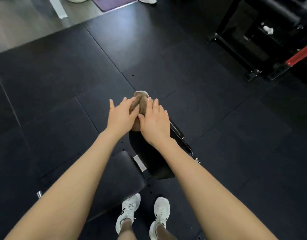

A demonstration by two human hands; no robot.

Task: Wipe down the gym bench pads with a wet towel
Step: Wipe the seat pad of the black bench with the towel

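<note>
— While I am looking down through the head camera, I am seeing the brown towel sitting bunched on the far end of the back pad, with both hands on it.

— How are the fingers lying?

— The left hand is pressing on the towel's left side, fingers straight and fanned fairly wide. The right hand is pressing on its right side, fingers straight and lying closer together. Neither is curling round the cloth, and the two thumbs are lying close together over its near part. Whether the towel is wet, I cannot tell.

— And the bench?

— The back pad is running away from me, partly hidden under the right forearm. The seat pad is lying just nearer, beneath the left forearm, and a pale label is showing in the gap between the two.

— Anything around it?

— Black floor tiles are spreading out on every side. A pair of white shoes is standing at the bench's near end. A black rack with a red bar is sitting at the top right, well apart, and a purple mat is showing at the top edge.
</note>
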